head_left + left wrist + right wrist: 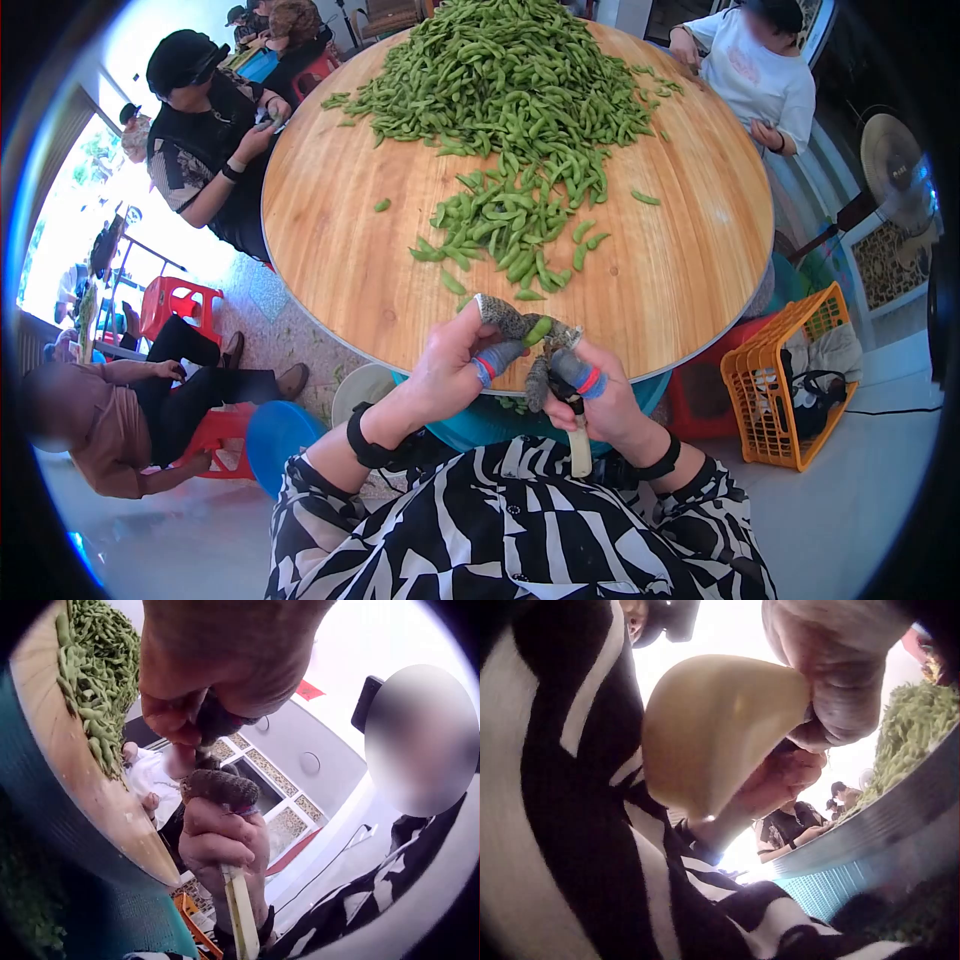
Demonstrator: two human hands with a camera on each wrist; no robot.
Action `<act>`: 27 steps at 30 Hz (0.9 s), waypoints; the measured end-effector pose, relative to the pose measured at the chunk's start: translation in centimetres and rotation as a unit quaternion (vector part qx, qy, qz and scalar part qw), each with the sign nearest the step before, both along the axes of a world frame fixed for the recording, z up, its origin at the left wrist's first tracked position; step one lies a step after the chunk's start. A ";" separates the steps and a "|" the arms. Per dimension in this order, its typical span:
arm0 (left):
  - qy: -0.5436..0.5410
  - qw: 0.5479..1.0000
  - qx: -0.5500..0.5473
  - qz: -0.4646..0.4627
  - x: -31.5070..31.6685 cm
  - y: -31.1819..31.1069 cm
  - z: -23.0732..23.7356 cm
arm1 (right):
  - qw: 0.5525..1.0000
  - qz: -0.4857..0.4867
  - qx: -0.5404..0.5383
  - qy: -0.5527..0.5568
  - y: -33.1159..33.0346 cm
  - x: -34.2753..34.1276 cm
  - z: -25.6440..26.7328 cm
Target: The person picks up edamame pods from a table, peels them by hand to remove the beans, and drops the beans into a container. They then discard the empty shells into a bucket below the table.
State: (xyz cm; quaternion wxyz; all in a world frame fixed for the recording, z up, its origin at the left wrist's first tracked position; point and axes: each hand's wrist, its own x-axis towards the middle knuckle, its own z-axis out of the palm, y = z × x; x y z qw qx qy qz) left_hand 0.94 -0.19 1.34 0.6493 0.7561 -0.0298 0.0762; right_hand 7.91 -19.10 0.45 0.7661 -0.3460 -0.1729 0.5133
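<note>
At the table's near edge, my left hand (452, 362) pinches a green soybean pod (538, 331) between thumb and fingers. Close beside it, my right hand (603, 395) grips a tool with a cream handle (580, 452) pointing down toward my body; its working end is hidden among the fingers. Grey finger covers (575, 372) wrap thumbs and fingers on both hands, with coloured bands at the thumbs. In the left wrist view the cream handle (241, 915) sticks out below the right fist. Its broad butt (712, 735) fills much of the right wrist view.
A big heap of soybean pods (510, 90) spreads over the round wooden table (330, 230), trailing toward me. Teal tubs (470, 425) stand under the near edge. An orange crate (760, 400) stands at right, a blue tub (280, 440) at left. Other people sit around.
</note>
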 end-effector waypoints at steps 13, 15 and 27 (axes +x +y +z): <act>-0.122 0.971 0.206 0.032 -0.4 -0.4 -0.5 | 0.999 -0.040 -0.029 0.020 0.2 0.6 -0.6; -0.111 0.977 0.181 0.033 -0.6 -0.4 -0.7 | 0.999 -0.031 -0.019 0.034 0.2 0.7 -0.5; 0.059 0.917 -0.371 -0.136 0.3 -0.2 -1.1 | 0.982 0.028 0.060 0.177 0.1 0.7 -1.5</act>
